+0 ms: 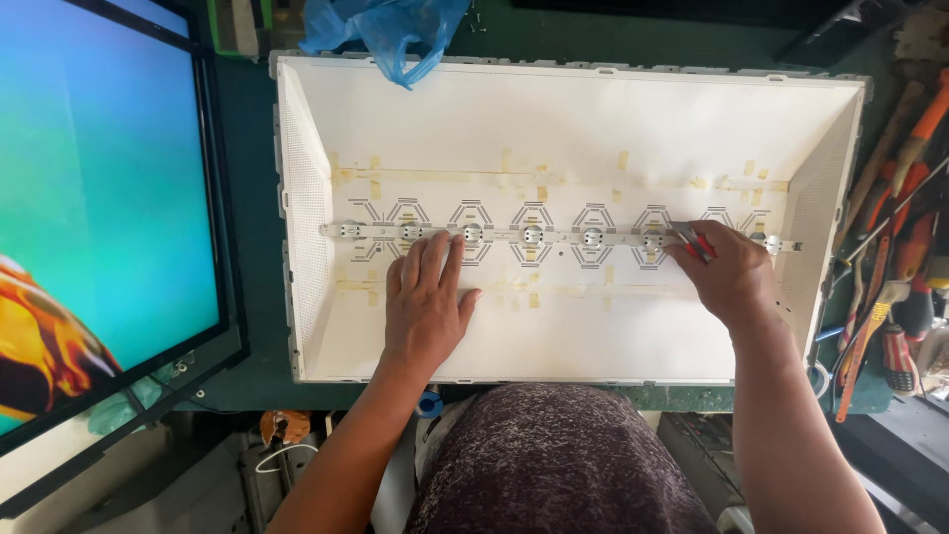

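Note:
A white television back panel [306,148] lies flat on a green bench. A light strip [563,236] with several round lenses runs across its middle. My left hand [425,302] rests flat on the white sheet, fingertips touching the strip near its left part. My right hand [727,272] grips a small red-handled tool [692,240] with its metal tip at the strip, near the right end. Yellowed tape marks show above and below the strip.
A lit screen [99,198] stands at the left. A blue plastic bag [390,30] hangs over the panel's far edge. Several red and orange hand tools [890,257] lie at the right of the panel. My patterned clothing fills the bottom middle.

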